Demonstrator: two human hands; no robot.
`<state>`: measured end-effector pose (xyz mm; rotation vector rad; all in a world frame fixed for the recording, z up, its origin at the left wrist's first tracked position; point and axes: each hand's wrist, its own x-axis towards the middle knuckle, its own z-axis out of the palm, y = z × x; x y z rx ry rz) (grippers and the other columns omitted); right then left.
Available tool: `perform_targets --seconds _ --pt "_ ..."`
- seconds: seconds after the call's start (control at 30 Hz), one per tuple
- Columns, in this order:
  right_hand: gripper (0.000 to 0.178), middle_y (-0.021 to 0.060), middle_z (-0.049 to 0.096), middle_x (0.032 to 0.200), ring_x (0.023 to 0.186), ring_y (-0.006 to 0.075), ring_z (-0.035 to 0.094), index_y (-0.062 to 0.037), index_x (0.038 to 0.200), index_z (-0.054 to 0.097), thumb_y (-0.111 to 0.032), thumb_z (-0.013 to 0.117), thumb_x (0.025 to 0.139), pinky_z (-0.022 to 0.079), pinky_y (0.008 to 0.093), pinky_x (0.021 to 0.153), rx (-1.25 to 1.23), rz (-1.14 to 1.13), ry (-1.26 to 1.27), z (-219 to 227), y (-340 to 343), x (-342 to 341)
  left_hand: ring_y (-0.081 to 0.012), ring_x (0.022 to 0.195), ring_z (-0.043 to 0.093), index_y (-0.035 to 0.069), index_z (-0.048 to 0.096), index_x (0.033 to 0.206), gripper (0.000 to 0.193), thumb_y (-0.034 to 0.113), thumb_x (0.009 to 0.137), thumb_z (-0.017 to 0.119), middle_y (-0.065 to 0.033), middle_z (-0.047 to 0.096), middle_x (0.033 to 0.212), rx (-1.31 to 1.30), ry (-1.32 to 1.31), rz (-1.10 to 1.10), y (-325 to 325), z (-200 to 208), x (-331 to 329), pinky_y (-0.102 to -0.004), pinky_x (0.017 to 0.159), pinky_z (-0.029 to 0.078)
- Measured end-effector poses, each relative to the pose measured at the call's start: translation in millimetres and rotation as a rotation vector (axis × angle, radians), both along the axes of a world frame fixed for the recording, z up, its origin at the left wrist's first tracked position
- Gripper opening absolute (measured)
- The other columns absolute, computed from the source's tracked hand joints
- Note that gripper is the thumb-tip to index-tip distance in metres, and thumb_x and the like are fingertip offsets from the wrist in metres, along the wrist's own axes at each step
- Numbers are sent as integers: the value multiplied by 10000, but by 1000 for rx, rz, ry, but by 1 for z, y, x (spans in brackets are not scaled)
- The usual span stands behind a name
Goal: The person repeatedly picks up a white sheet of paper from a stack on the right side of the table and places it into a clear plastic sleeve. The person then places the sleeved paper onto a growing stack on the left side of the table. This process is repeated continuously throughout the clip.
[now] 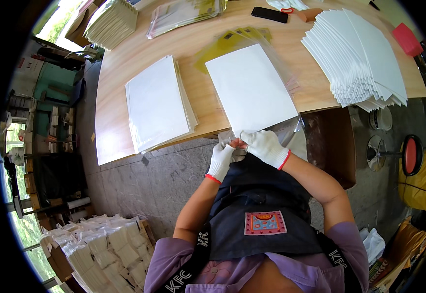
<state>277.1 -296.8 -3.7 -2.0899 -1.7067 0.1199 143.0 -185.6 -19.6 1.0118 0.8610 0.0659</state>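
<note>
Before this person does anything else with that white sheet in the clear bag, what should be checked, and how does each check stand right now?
1. Both gloves on: left hand and right hand wear white gloves. Ok.
2. Both hands at the near edge of the clear bag: ok.
3. White sheet lies flat on the wooden table: ok.
4. Bag edge sealed: hidden by the fingers. Cannot tell.
5. Finished stack beside it on the person's left, apart from the sheet: ok.
6. Fanned white sheets on the person's right: ok.
</note>
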Motion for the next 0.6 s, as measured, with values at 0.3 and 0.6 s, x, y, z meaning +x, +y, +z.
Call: perform_targets --seconds 0.3,0.6 --pt "182 47 600 591 542 222 623 -133 842 517 -302 582 826 470 355 448 -57 17 -50 -3 -2 -5 -183 732 646 -32 574 1001 239 185 907 530 -111 658 903 40 11 -18 1 -2 -8 -306 648 543" --pt "55 63 618 689 591 128 600 -97 790 590 -98 626 749 473 281 527 91 -120 1080 21 -40 24 -217 679 650 -16 583 932 201 181 902 561 -117 649 843 17 -61 92 10 -25 -9 -316 632 548"
